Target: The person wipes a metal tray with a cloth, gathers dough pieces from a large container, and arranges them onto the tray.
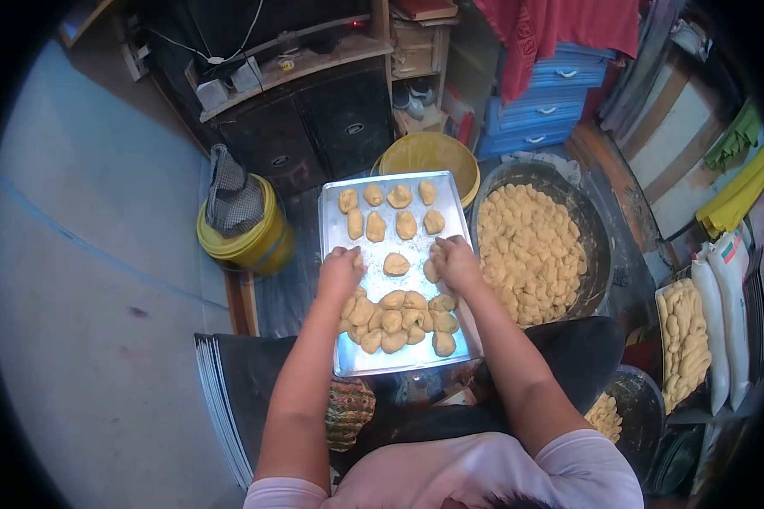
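Observation:
A silver baking tray [463, 327] lies in front of me above my lap. Spaced rows of dough pieces [406, 225] cover its far half, and a single dough piece [396, 264] sits in the middle. Nearer me, several more dough pieces [390, 321] are heaped close together. My left hand [339, 273] is closed around a dough piece at the tray's left side. At the right side, my right hand [457, 265] is closed on another dough piece [432, 271]. My fingers partly hide both pieces.
A large dark basin [601, 254] full of dough pieces stands to the right. Behind the tray is a yellow tub [429, 157]; a yellow bucket [272, 242] with a cloth stands left. Another dough-filled tray [686, 339] is at far right. Stacked trays [221, 399] lean beside my left leg.

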`<state>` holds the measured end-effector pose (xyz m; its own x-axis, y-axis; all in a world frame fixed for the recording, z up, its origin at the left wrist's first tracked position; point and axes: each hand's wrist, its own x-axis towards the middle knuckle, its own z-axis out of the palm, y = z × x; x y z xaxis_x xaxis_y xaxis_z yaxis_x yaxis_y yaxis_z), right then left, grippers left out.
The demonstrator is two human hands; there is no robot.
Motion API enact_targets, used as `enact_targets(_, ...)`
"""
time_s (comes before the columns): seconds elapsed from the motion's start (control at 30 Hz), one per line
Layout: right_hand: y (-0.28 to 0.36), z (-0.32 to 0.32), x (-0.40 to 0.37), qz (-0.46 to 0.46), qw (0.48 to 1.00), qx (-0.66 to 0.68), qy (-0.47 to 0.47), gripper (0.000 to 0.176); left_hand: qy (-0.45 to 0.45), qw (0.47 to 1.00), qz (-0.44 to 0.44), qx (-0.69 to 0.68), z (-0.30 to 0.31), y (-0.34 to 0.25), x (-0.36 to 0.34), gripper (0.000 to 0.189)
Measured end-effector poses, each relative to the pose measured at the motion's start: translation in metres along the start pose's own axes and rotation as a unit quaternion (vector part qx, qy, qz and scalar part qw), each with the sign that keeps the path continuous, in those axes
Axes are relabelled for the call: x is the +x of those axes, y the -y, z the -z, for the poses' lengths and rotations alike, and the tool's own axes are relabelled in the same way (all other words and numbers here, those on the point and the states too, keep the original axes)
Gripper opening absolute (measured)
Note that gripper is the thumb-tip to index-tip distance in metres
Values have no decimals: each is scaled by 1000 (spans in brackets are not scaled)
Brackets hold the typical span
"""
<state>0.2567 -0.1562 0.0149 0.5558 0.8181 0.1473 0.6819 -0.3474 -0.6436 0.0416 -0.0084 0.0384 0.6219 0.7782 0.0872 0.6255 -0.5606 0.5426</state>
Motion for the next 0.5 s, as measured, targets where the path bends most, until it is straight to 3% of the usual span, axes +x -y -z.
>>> enact_targets(0.03,4,-3,-4,46,996,-45,-69,35,3,999,-12,35,-12,9,4,43)
enact_targets(0.13,35,16,-14,117,979,-113,-122,37,-3,995,-17,100,-11,-4,1,44)
enact_targets(0.2,31,3,-9,174,982,-72,-6,37,-11,991,-9,135,-11,-16,-1,44)
enact_targets(0.27,42,-3,-10,193,973,-124,28,34,-8,990,-84,110,-14,-26,1,41)
enact_targets(0.33,42,-2,-7,169,971,-156,58,30,69,977,-171,107,-18,-41,0,47)
enact_targets(0.4,40,2,-5,146,967,-189,88,27,98,964,-205,141,-25,-45,-3,43)
enact_targets(0.43,39,9,-7,133,960,-211,127,24,98,964,-205,140,-25,-46,0,43)
enact_targets(0.5,28,11,-4,112,948,-254,156,20,45,979,-66,187,-27,-48,7,39)
